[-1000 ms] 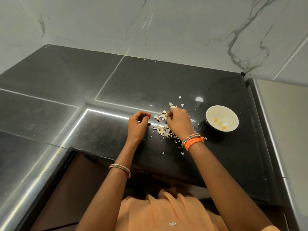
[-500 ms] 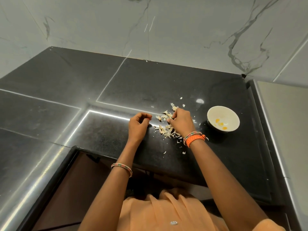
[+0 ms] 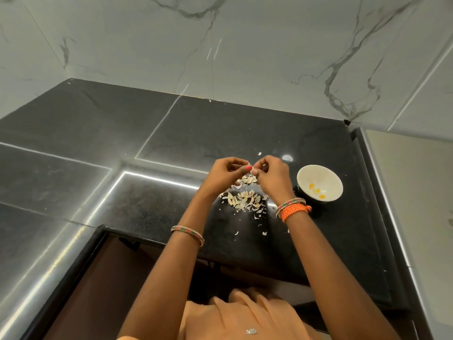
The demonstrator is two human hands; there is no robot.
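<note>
— What do your hands hold?

— My left hand (image 3: 226, 174) and my right hand (image 3: 272, 177) are both raised a little above the counter, and their fingertips meet. The thumb and the curled fingers of each hand pinch one small pale piece (image 3: 252, 166) between them. My fingers hide most of it, so I cannot tell its exact shape.

— And what lies under them?

— Directly below is a loose heap of thin, dry, cream-coloured peels (image 3: 245, 201). They are curved and papery, like little shells, and some tiny flakes are scattered nearer to the counter edge. Everything lies on the black speckled stone countertop (image 3: 171, 133). It is polished, and it reflects bright straight lines of light.

— Is there a dish?

— Yes, a round white ceramic bowl (image 3: 323, 175) stands just beside my right hand, on its right side. Its inside is smooth and glossy. A few small yellow pieces (image 3: 316, 191) lie at the bottom.

— What do you wear on the wrists?

— On the left wrist I have a thin beaded bangle (image 3: 187, 233) in red, green and pale colours. On the right wrist a similar one touches an orange braided thread band (image 3: 294, 210), which looks rough and knotted.

— And behind the counter?

— There stands a wall of glossy white tiles with grey marble veins (image 3: 245, 45).
</note>
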